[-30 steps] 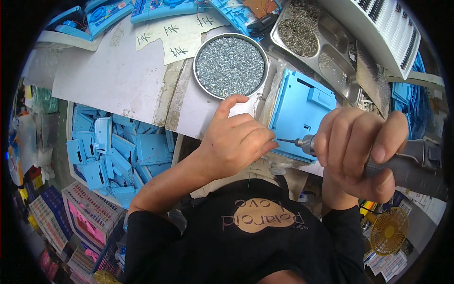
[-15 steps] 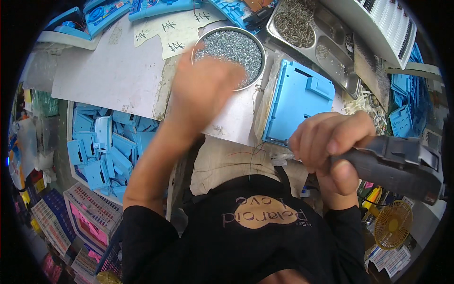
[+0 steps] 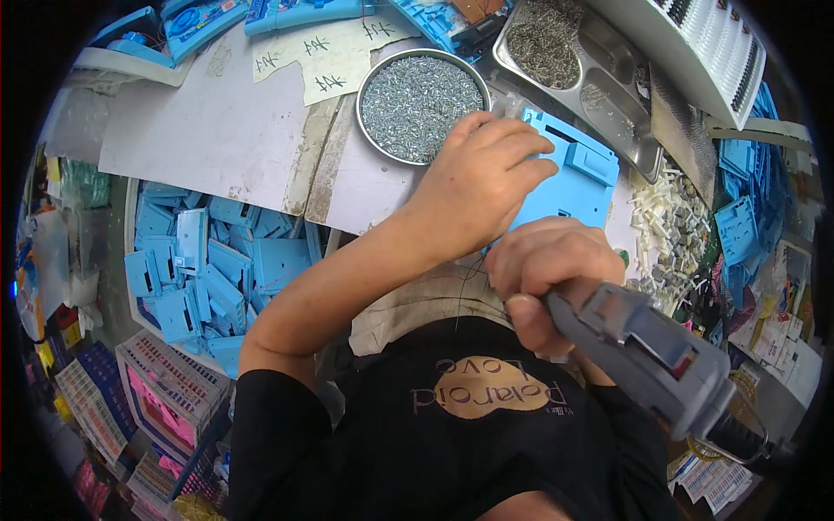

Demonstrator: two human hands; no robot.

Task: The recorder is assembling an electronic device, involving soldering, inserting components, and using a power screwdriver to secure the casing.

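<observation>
My right hand (image 3: 556, 265) is wrapped round a grey electric screwdriver (image 3: 647, 347), its body pointing down and right and its tip hidden behind my hands. Under both hands is a light blue plastic panel (image 3: 569, 187) with raised edges, slots and a raised block. My left hand (image 3: 486, 187) reaches across the panel's left side, palm down, with bent fingers spread apart. Its thumb and underside are hidden, so anything small there does not show. Just beyond the left hand stands a round metal dish (image 3: 421, 104) full of small silvery screws.
A metal compartment tray (image 3: 543, 52) with darker small screws lies at the back right. White and grey small parts (image 3: 669, 234) lie in a heap right of the panel. A bin of blue panels (image 3: 204, 269) stands at left. Blue casings (image 3: 304, 13) line the back.
My left hand has come away from the screw dish, rightward and nearer, to the blue panel. My right hand has moved left with the screwdriver, whose rear end has swung nearer to me.
</observation>
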